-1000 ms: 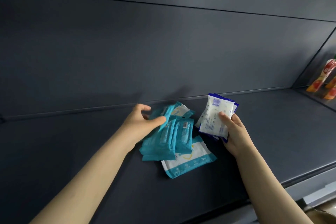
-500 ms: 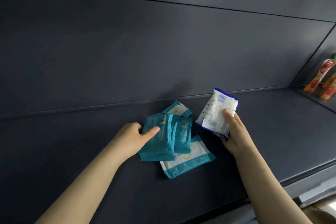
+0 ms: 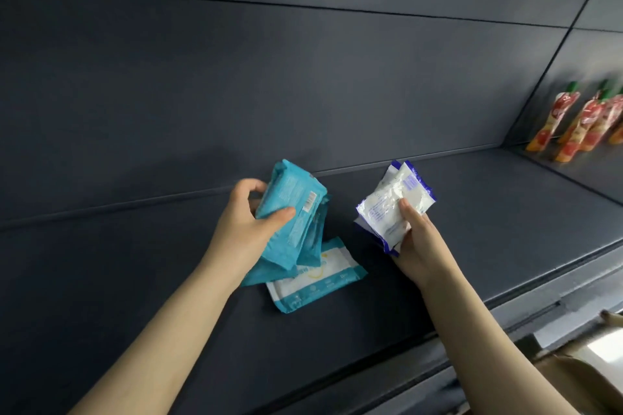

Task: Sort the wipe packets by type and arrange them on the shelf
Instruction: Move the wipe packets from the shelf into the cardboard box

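Note:
My left hand [image 3: 244, 229] grips a stack of teal wipe packets [image 3: 296, 209], lifted and tilted above the dark shelf [image 3: 472, 229]. Under them one white-and-teal wipe packet [image 3: 320, 283] lies flat on the shelf. My right hand [image 3: 419, 242] holds a few white packets with blue edges [image 3: 392, 202], thumb pressed on the front one, raised just off the shelf to the right of the teal stack.
The shelf's dark back panel [image 3: 303, 77] rises right behind the packets. Several red-and-orange spouted pouches [image 3: 586, 121] stand at the far right on the neighbouring shelf section. The shelf's front edge [image 3: 505, 317] runs diagonally at lower right.
My left hand has gathered the teal packets and lifted them up and back off the shelf. My right hand has shifted slightly right and raised the white packets.

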